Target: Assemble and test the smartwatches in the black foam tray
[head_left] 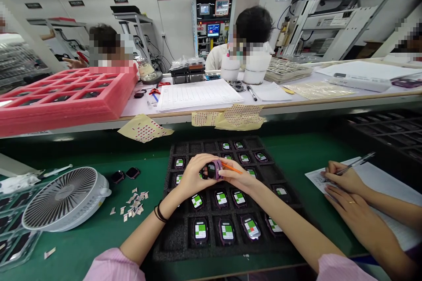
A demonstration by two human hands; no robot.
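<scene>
My left hand [194, 173], with a black band round the wrist, grips a purple-cased smartwatch [214, 170] and holds it on edge above the foam tray. Between the fingers of my right hand [243, 179] is a thin orange stick [232, 167], its far end close to the watch's side. Whether the stick touches the case I cannot tell. Below both hands lies the black foam tray [171, 237], where several watches sit in pockets with lit green and white screens. One watch [250, 227] in the front row shows a red patch and rests tilted.
A white fan [66, 197], two dark watches [125, 174] and scattered small tabs [135, 204] lie to the left. At right, another person's hands [351, 197] write on paper [389, 189]. A raised shelf [184, 116] with a pink foam tray [121, 92] runs across the front.
</scene>
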